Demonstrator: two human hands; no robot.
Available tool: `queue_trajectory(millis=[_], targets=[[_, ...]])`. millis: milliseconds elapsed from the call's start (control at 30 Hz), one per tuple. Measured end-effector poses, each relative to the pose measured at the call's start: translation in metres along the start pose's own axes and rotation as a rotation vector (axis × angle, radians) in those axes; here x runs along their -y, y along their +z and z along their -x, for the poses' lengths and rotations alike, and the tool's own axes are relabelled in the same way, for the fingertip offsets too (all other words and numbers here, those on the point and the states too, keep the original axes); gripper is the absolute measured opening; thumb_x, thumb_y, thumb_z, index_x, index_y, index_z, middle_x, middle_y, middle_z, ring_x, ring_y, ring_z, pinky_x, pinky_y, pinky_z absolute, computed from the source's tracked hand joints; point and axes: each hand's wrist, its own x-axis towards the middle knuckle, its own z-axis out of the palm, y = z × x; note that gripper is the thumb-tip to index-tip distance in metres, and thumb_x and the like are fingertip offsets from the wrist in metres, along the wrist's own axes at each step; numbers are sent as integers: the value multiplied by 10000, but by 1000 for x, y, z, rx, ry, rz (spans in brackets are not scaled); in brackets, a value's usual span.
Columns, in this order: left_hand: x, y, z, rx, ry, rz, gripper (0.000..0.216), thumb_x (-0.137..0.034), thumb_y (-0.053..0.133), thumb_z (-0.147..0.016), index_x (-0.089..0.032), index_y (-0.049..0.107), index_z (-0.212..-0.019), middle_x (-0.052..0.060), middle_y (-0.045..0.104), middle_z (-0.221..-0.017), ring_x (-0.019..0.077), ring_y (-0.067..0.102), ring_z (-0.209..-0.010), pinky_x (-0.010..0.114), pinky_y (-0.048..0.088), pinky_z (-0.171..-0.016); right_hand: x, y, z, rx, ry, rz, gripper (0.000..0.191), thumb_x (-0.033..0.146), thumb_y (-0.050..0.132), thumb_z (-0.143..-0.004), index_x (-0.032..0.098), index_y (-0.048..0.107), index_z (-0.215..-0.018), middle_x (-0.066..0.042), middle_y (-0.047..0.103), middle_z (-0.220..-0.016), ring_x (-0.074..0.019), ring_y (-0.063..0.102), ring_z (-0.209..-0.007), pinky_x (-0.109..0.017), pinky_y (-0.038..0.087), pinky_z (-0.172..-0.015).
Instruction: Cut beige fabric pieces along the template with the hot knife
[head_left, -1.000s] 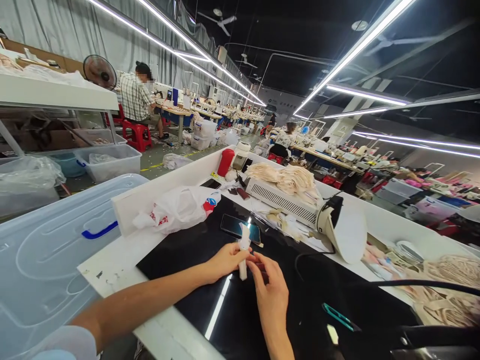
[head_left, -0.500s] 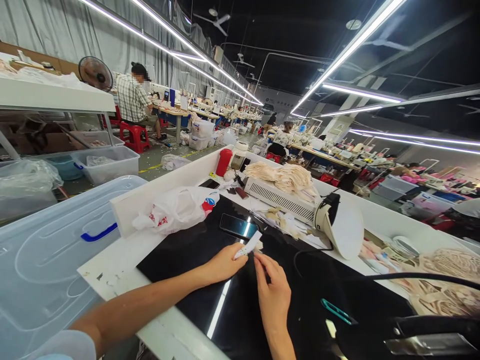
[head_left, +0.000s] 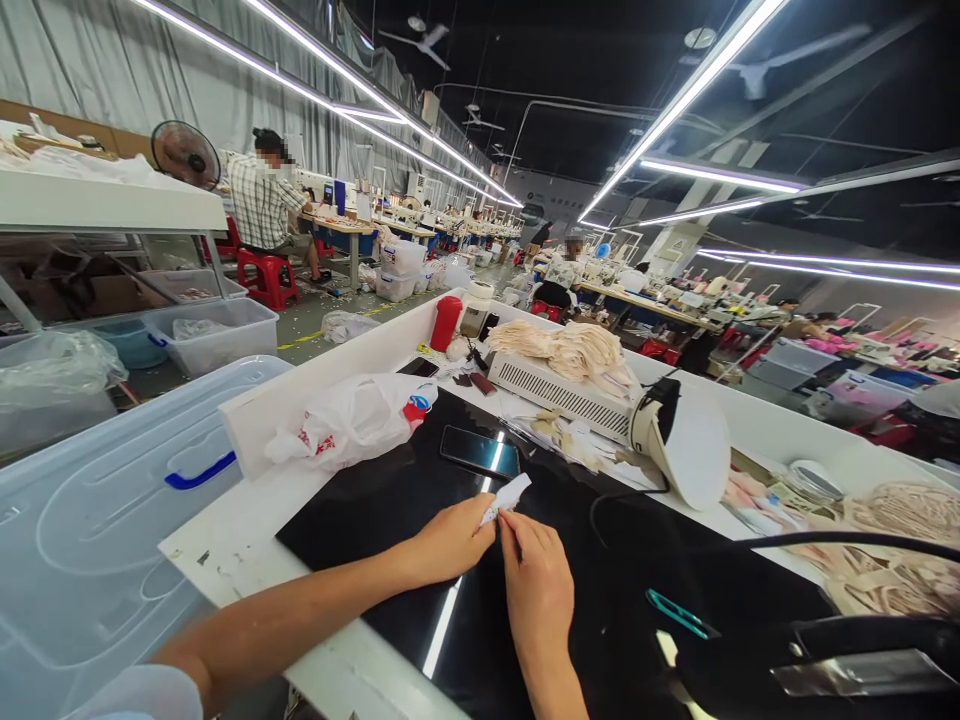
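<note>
Big garment workshop with long strip lights overhead, rows of work tables running off into the distance, and a person in a checked shirt [head_left: 262, 200] sitting on a red stool [head_left: 266, 278] far off on the left, next to a standing fan [head_left: 184, 153]. Up close is a white table [head_left: 225, 540] with a black mat [head_left: 390, 500] covering its near middle. Both hands are over that mat. The left hand [head_left: 450, 540] is closed, thumb and fingers pinching the lower end of a small white strip [head_left: 507, 496], and the right hand [head_left: 536, 580] is pinched onto that same end, so the two hands' fingertips meet there. The strip sticks up and to the right, tilted, just above the mat and just in front of a dark phone [head_left: 480, 452] lying flat on it. Near the table's left edge sits a crumpled white plastic bag [head_left: 352, 420], and a red bottle [head_left: 448, 323] stands further back along that same edge. Behind the phone is a white vented box [head_left: 562, 392] with a pile of beige fabric pieces [head_left: 574, 350] on top, and a white lamp head [head_left: 686, 445] sits just right of it. Teal thread snips [head_left: 679, 613] lie on the mat, well to the right of the hands. Off the table's left side is a clear plastic bin lid [head_left: 90, 520] with a blue handle [head_left: 199, 472].
</note>
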Motion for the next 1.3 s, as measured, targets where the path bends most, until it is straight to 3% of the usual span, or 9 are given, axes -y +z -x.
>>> queue_trajectory(millis=[333,533,767,933,1100,1300], targets=[[-1,2,3,41,16,-114,206,-274,402,-1006,-222,574,-1105,64,663,-1006,260,654,-935,335,458,-832,1,1,-1,49,62,-47,547,587,331,-1057,230,735,-967,-109,760,-961,-264,646,-896,-403,482,-837],[-4,-3,1,70,25,-16,278,-258,410,-1002,-228,603,-1200,49,680,-1099,239,637,-993,337,450,-904,7,-4,-5,7,189,-137,502,621,405,-1006,226,705,-928,-116,727,-917,-276,610,-885,-412,452,-830],[8,-5,-14,128,-21,227,250,-246,511,-912,-183,656,-1105,17,659,-1003,185,564,-892,288,431,-826,9,-10,-12,25,427,-368,358,557,582,-893,223,710,-895,-39,701,-771,-204,612,-674,-324,467,-659],[15,-2,-17,133,-57,367,464,-185,530,-822,-191,537,-1286,-21,580,-917,142,464,-773,262,372,-725,6,-3,-15,90,484,-556,386,585,586,-867,215,687,-824,8,627,-646,-153,527,-544,-277,436,-533],[12,-3,-16,169,-70,440,419,-173,540,-791,-186,579,-1208,-26,541,-919,128,423,-757,255,335,-696,-1,-2,-15,100,532,-631,378,583,675,-813,207,701,-830,22,595,-631,-129,468,-526,-255,397,-500],[4,-6,-15,230,-113,467,548,-163,528,-757,-186,611,-1299,-29,519,-851,118,399,-673,249,313,-626,-12,-4,-15,55,621,-642,451,632,666,-808,193,700,-903,31,539,-644,-121,428,-530,-253,346,-479]])
